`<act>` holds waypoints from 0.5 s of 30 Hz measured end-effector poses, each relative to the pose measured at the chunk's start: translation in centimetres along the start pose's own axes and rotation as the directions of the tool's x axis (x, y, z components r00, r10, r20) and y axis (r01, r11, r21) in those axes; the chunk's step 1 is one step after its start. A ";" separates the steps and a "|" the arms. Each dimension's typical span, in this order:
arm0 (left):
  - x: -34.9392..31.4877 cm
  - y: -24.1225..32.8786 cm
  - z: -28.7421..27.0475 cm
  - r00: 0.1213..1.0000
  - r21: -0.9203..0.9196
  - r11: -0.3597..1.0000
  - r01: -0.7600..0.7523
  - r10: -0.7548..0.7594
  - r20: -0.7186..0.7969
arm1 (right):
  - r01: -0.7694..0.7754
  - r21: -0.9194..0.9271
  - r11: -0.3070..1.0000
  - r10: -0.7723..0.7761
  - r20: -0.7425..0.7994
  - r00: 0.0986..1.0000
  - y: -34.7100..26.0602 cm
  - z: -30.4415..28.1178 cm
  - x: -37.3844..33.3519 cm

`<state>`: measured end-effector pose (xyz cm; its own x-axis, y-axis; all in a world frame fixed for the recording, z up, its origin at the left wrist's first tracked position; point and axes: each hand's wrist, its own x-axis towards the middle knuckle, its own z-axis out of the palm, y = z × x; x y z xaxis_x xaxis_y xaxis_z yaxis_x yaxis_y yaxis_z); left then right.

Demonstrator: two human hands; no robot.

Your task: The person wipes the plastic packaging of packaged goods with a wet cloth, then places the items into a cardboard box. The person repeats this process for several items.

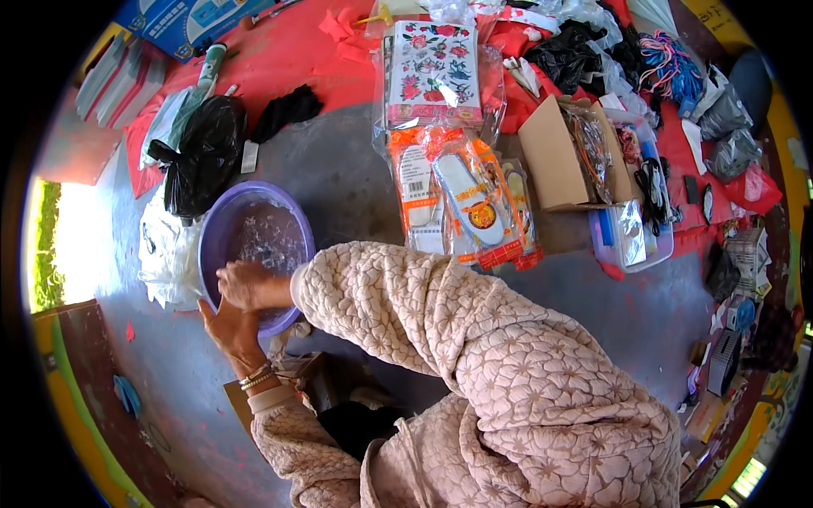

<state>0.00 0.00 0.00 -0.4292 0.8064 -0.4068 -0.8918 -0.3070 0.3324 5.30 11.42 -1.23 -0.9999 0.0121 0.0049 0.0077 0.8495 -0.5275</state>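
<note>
1. Head view, hands: both hands work at a purple plastic basin (254, 245) that sits on the grey floor (356, 186) to the left, near the person. The right hand (241, 284) reaches across the body and rests on the basin's near rim, fingers curled loosely over the edge and gripping it. The left hand (227, 328) is pressed against the outside of the near wall from below, palm up, fingers spread and cupping it; bangles sit at that wrist

2. Head view, basin: it stands upright. The inside looks wet or streaked with pale residue; whether it holds water I cannot tell

3. Head view, surroundings: a black plastic bag (203, 152) lies just beyond the basin, a crumpled white bag (165, 254) touches its left side. Further right lie packets of insoles (461, 199), a flowered sticker sheet (434, 72) on the far side, a cardboard box (559, 157) and a clear tub (631, 237) of small goods

4. Progress, as a judgement: the basin is held by both hands but not lifted or tipped; nothing has been taken out or put in, so the handling looks barely started
</note>
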 end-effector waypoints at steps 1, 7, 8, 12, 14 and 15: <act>-0.1 0.5 0.7 0.997 0.014 0.999 -0.040 0.041 -0.072 | -0.018 0.168 0.986 0.035 -0.100 0.994 -0.9 0.1 -0.2; 4.3 1.7 -10.4 0.971 -0.382 0.922 0.060 0.035 0.237 | 0.031 0.818 0.574 0.250 -0.210 0.945 -5.9 2.8 -1.3; 5.1 2.1 -11.5 0.947 -0.435 0.894 0.108 0.040 0.317 | 0.051 0.832 0.552 0.266 -0.234 0.935 -6.2 2.0 -1.2; 0.2 -4.7 1.8 0.964 0.321 0.909 -0.265 0.242 0.111 | 0.079 0.655 0.751 0.339 -0.486 0.805 -1.3 0.4 0.6; 1.0 -5.2 0.0 0.978 0.303 0.934 -0.190 0.152 0.144 | 0.064 0.402 0.914 0.208 -0.596 0.776 -0.8 0.6 0.8; 1.8 -4.9 -1.3 0.978 0.217 0.961 -0.169 0.136 0.159 | 0.050 0.244 0.969 0.120 -0.636 0.762 -0.3 1.0 0.7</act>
<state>3.39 2.33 -3.43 -0.5185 0.8271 -0.2172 -0.7538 -0.3222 0.5727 4.58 10.65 -1.95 -0.7546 0.4468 0.4805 -0.0454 0.6950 -0.7176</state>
